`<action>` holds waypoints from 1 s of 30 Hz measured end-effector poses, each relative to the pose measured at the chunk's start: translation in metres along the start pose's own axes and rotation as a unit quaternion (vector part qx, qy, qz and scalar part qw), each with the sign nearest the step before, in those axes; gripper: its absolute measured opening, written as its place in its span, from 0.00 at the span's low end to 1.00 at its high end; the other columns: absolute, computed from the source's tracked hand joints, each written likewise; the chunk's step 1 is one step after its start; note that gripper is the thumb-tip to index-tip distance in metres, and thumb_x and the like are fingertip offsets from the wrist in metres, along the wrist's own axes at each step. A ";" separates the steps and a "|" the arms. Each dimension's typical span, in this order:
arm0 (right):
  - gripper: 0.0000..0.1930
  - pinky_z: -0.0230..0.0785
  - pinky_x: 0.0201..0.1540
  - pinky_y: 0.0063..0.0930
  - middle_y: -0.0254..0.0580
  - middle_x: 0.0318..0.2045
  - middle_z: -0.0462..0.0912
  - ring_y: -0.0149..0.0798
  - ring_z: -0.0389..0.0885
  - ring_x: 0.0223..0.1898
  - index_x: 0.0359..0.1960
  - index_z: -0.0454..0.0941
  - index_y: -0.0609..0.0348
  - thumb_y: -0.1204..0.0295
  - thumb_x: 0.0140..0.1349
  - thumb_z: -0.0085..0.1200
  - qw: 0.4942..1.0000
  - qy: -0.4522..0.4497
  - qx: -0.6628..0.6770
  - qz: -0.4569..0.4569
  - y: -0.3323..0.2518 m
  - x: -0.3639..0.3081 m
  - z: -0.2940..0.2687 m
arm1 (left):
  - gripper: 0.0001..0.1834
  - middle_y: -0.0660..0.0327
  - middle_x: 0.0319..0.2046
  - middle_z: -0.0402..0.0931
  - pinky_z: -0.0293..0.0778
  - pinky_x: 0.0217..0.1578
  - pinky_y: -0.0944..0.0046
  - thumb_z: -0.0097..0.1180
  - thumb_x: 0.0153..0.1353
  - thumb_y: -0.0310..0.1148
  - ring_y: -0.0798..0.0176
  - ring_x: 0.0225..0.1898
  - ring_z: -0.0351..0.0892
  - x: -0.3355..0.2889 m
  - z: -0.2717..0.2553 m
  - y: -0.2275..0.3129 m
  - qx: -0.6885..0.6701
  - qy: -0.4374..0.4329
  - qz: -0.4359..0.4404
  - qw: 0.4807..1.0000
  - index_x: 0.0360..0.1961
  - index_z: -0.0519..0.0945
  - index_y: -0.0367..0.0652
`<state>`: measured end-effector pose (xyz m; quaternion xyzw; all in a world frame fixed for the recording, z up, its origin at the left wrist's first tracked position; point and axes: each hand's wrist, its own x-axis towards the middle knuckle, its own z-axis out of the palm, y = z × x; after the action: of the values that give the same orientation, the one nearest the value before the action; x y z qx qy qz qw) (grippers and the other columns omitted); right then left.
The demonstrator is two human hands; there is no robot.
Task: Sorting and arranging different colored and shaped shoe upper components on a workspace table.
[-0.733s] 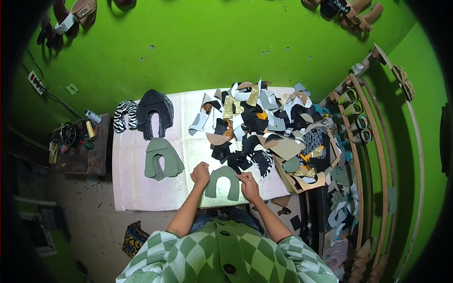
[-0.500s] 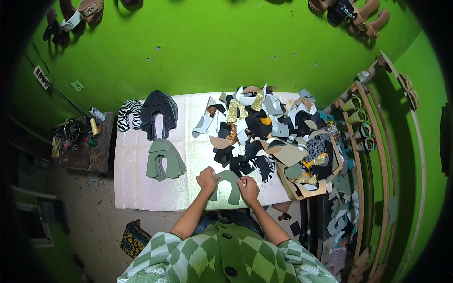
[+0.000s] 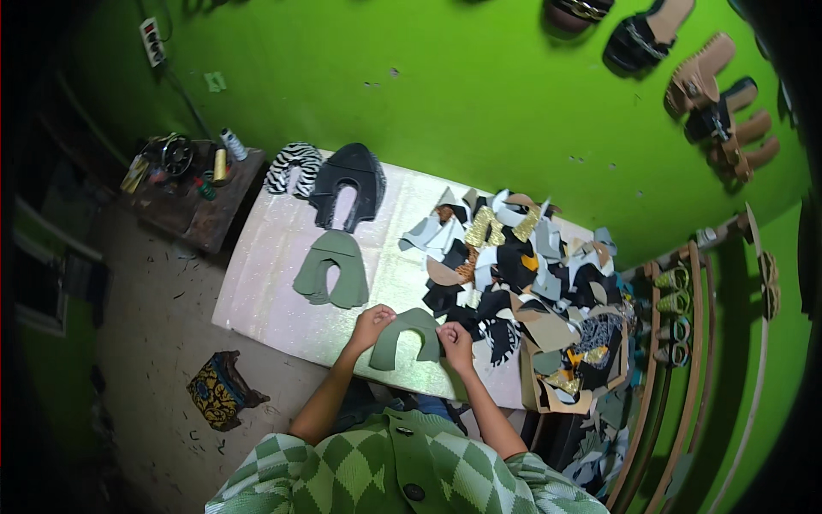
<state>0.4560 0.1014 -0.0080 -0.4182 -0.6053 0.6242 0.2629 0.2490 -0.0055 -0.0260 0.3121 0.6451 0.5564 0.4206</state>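
Observation:
A dark green U-shaped cut piece [image 3: 387, 347] is held at the near edge of the table, its curve pointing away from me. My left hand [image 3: 373, 326] pinches its upper left side with the fingertips. At the other side my right hand [image 3: 455, 344] is closed, fingertips gripping the edge. Beyond my left hand lies a fanned stack of matching green pieces [image 3: 334, 257]. Behind that sit a stack of black U-shaped pieces [image 3: 366, 176] and some zebra-print ones [image 3: 294, 158].
Mixed offcuts [image 3: 514, 257] pile up on the table's right half. An open cardboard box [image 3: 535, 390] of scraps stands at its right corner. A wooden rack [image 3: 695, 343] with sandals is at right; a small dark table [image 3: 193, 210] is at left. A patterned bag [image 3: 221, 394] lies on the floor.
My view has turned, so the table now appears slanted. Both hands keep hold of the green piece; my left fingers look more extended than before.

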 end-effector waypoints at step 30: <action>0.13 0.61 0.47 0.39 0.49 0.46 0.73 0.49 0.71 0.48 0.41 0.70 0.60 0.76 0.53 0.54 0.891 0.168 -0.371 -0.200 -0.084 0.103 0.240 | 0.07 0.61 0.42 0.75 0.67 0.44 0.59 0.54 0.57 0.30 0.57 0.46 0.73 0.091 -0.198 0.052 0.375 0.185 0.181 0.890 0.37 0.76 0.45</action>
<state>0.1869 0.0697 0.0327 -0.4539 -0.8105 0.2089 0.3056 0.0283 -0.0075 0.0123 0.4492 0.8042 0.3874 0.0369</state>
